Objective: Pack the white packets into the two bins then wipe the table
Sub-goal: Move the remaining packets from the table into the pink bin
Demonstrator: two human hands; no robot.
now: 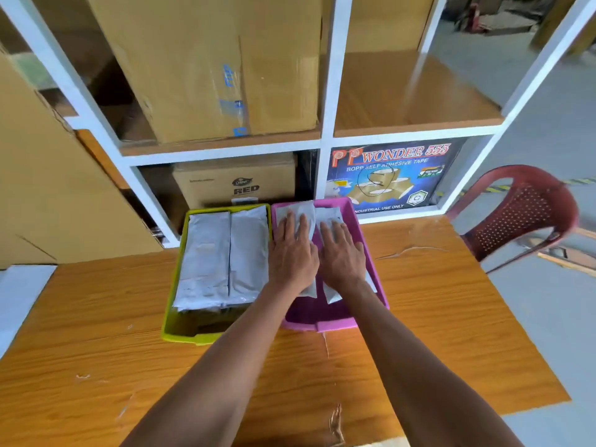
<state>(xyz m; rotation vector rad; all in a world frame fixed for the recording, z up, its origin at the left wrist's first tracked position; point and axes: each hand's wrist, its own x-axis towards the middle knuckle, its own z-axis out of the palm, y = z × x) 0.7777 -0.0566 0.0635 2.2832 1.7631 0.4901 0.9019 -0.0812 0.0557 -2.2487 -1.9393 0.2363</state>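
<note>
Two bins stand side by side at the far middle of the wooden table point(435, 333). The yellow-green bin point(175, 291) on the left holds two neat stacks of white packets point(222, 256). The pink bin point(366, 250) on the right holds more white packets point(301, 209) in two rows. My left hand point(292, 250) lies flat, palm down, on the left row in the pink bin. Beside it my right hand point(342, 253) presses flat on the right row. Both hands have their fingers spread and grip nothing. Most of the pink bin's packets are hidden under my hands.
A white shelf unit point(327, 137) with cardboard boxes point(209, 62) and a blue tape carton point(390, 175) stands right behind the bins. A large cardboard sheet point(48, 175) leans at the left. A dark red plastic chair point(519, 214) stands by the table's right end.
</note>
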